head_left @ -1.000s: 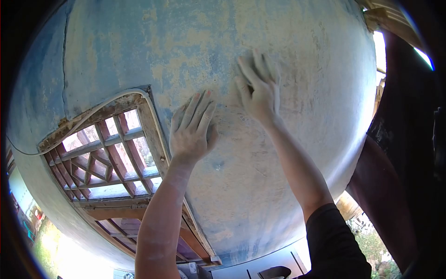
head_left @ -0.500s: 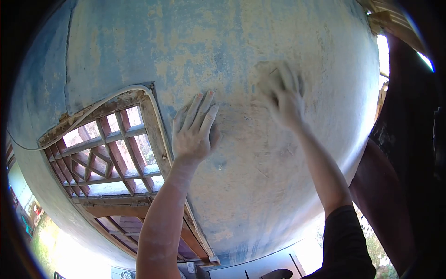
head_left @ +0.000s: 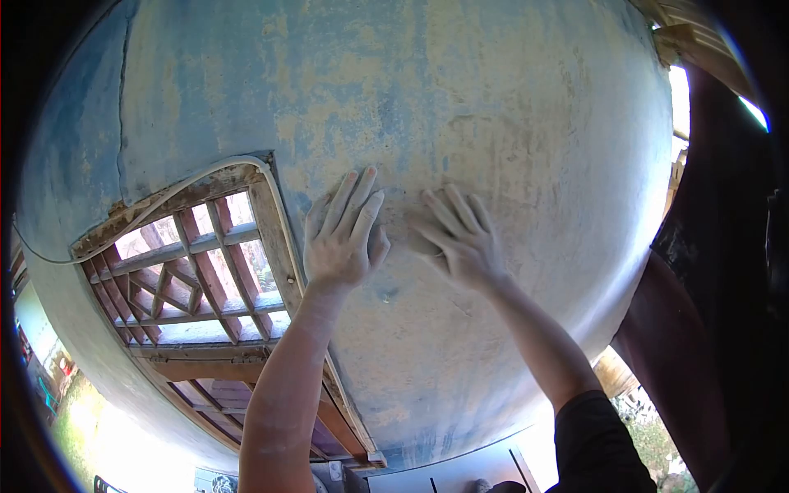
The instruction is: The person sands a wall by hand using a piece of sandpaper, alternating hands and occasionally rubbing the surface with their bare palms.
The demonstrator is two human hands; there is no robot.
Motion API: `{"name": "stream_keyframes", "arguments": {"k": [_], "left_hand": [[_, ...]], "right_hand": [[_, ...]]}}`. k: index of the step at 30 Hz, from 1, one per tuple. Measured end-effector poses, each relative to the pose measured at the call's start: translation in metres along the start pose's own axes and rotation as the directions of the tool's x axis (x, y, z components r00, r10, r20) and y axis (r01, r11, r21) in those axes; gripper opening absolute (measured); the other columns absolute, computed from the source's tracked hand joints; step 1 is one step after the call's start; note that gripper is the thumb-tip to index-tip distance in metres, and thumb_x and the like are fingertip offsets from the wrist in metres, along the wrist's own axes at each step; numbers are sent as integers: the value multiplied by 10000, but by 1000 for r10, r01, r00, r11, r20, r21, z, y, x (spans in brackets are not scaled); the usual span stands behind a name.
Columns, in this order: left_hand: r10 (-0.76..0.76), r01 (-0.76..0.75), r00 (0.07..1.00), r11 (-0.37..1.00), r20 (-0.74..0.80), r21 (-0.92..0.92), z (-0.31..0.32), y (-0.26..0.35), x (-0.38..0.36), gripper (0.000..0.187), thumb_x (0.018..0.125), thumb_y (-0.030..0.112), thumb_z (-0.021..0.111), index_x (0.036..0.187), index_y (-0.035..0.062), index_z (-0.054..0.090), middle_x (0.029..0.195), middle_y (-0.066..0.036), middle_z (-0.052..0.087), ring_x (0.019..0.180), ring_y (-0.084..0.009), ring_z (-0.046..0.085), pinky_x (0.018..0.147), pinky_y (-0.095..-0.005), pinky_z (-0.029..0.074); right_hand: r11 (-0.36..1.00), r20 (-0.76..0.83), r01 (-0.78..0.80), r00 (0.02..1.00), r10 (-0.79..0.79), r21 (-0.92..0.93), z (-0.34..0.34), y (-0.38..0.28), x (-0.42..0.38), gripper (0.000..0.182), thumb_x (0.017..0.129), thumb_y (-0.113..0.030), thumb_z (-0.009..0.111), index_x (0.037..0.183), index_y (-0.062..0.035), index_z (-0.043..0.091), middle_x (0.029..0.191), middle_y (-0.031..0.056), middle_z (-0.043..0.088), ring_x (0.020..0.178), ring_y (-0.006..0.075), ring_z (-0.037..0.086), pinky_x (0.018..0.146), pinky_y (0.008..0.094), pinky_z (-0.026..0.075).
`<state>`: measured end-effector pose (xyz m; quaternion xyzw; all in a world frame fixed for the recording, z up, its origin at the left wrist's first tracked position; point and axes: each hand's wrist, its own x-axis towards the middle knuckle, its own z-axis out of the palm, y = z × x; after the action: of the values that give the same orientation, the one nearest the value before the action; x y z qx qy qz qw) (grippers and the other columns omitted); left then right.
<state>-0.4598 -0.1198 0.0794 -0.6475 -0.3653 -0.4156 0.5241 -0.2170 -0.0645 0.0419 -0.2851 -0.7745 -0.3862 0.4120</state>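
Observation:
My left hand (head_left: 341, 242) lies flat on the worn wall (head_left: 370, 99), fingers stretched upward, beside the upper corner of the window frame (head_left: 267, 201). Pale dust coats its fingers and the back of the hand. To its right, level with it, my right hand (head_left: 468, 246) is against the same wall with its fingers spread and slightly blurred. Dust covers this hand too, and I cannot tell whether anything thin lies under its palm. The wall has patchy blue and cream paint, with scuffed bare areas around both hands.
A wooden lattice window (head_left: 185, 279) is at the left, with a white cable (head_left: 197, 168) running over its top and down its side. A long crack (head_left: 122, 123) marks the upper left wall. Dark, curved material (head_left: 707, 287) hangs at the right, below wooden beams (head_left: 690, 49).
My right hand has moved down and to the left across the wall, closer to my left hand. My left hand stays in nearly the same place.

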Motion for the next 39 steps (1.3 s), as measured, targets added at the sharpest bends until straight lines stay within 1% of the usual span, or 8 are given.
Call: {"name": "stream_keyframes", "arguments": {"k": [7,10,15,19,25,30,34,39], "left_hand": [[-2,2,1000,1000,-18,2,0,0,2,437,918,225,629,1353,197,604,1628,0,531,1494,-202,502,1196,-474,404],[-11,11,1000,1000,6,23,2,1,1,440,910,212,630,1348,196,602,1622,-3,538,1487,-211,510,1191,-474,405],[7,-7,1000,1000,-3,26,-1,2,1,394,894,195,628,1287,185,606,1625,-29,537,1480,-233,520,1167,-477,407],[8,-7,999,999,54,-32,-5,-1,-1,417,883,171,647,1291,162,558,1629,-76,526,1504,-278,488,1212,-513,340],[14,-14,1000,1000,15,8,-1,1,-3,396,877,146,639,1263,146,553,1623,-99,530,1504,-292,486,1198,-510,342],[9,-10,1000,998,14,62,3,2,-5,373,895,145,615,1262,147,554,1621,-109,526,1502,-296,483,1200,-516,342],[-40,39,998,998,40,44,2,12,-14,406,909,143,613,1309,125,546,1633,-132,506,1504,-337,473,1197,-526,351],[-230,229,973,971,5,-63,-2,57,-34,494,903,83,656,1381,59,535,1626,-201,490,1482,-409,478,1191,-539,354]], "right_hand": [[954,-247,-294,930,272,-57,-23,114,49,646,1094,-625,396,1669,-332,357,1786,-23,227,1653,303,154,1343,566,26],[798,-370,-591,720,587,117,-24,96,96,654,1109,-623,336,1689,-323,302,1796,-21,185,1657,316,122,1336,575,7],[975,-129,-223,967,220,-8,-10,-8,90,642,1108,-608,378,1693,-360,280,1799,-30,167,1665,278,80,1338,564,-14],[990,56,108,993,-103,-95,0,0,27,647,1098,-629,385,1688,-388,276,1789,-4,214,1657,281,134,1341,575,30],[913,-160,-399,910,383,-81,-30,137,30,605,1121,-601,350,1594,-265,520,1787,55,221,1657,294,138,1345,560,54],[772,-469,-635,694,546,-41,-19,163,94,630,1134,-586,296,1678,-274,350,1794,22,184,1662,288,97,1341,557,23],[957,-87,-245,968,234,-155,-19,47,87,603,1140,-561,316,1697,-334,267,1797,-6,160,1661,273,91,1344,531,-4],[985,55,106,992,-114,138,-5,-4,-2,514,1115,-516,442,1578,-312,535,1784,5,248,1658,268,153,1344,518,95]]}}
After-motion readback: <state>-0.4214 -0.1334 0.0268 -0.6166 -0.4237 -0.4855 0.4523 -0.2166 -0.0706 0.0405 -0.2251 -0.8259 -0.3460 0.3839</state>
